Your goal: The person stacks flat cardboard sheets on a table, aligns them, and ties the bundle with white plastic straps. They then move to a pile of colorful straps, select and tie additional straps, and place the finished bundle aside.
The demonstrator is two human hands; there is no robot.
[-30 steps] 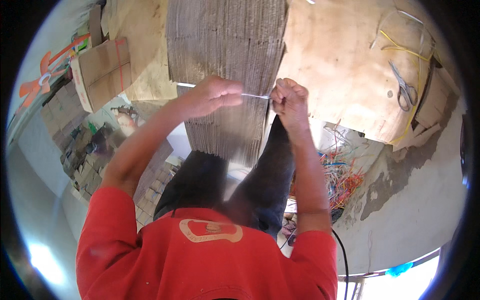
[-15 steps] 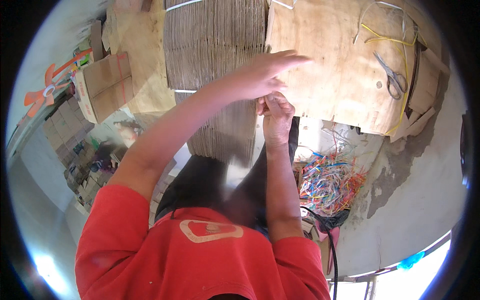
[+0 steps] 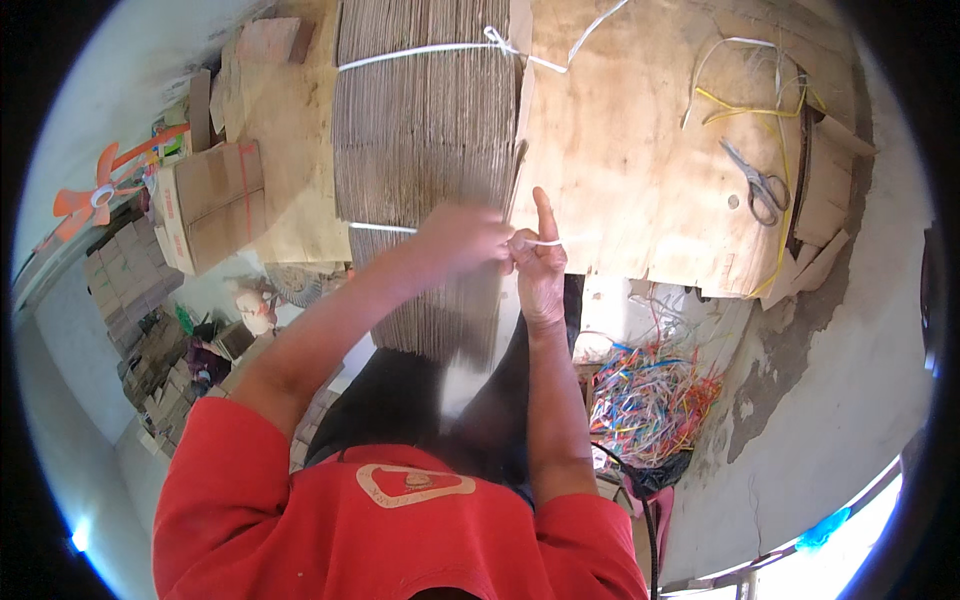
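Note:
A long stack of flattened brown cardboard point(image 3: 425, 120) stands on edge in front of me, running from the table over its near edge. One white strap point(image 3: 420, 53) crosses its far part and is knotted at the right corner. A second white strap point(image 3: 380, 227) lies across it nearer to me and passes under my left hand point(image 3: 468, 238), which is smeared by motion, its fingers unclear. Beside it, at the stack's right edge, my right hand point(image 3: 540, 262) has its index finger stretched up and the other fingers curled, with white strap running across the index finger.
To the right on the wooden table point(image 3: 620, 180) lie scissors point(image 3: 765, 190) and a yellow strap point(image 3: 740, 113). A cardboard box point(image 3: 215, 200) and an orange fan point(image 3: 100, 195) are at the left. Tangled strap scraps point(image 3: 655, 405) are heaped below the table's right side.
My left hand has swung back leftward and down onto the stack from above my right hand. My right index finger now points up with strap across it. The view has shifted, showing the far knot.

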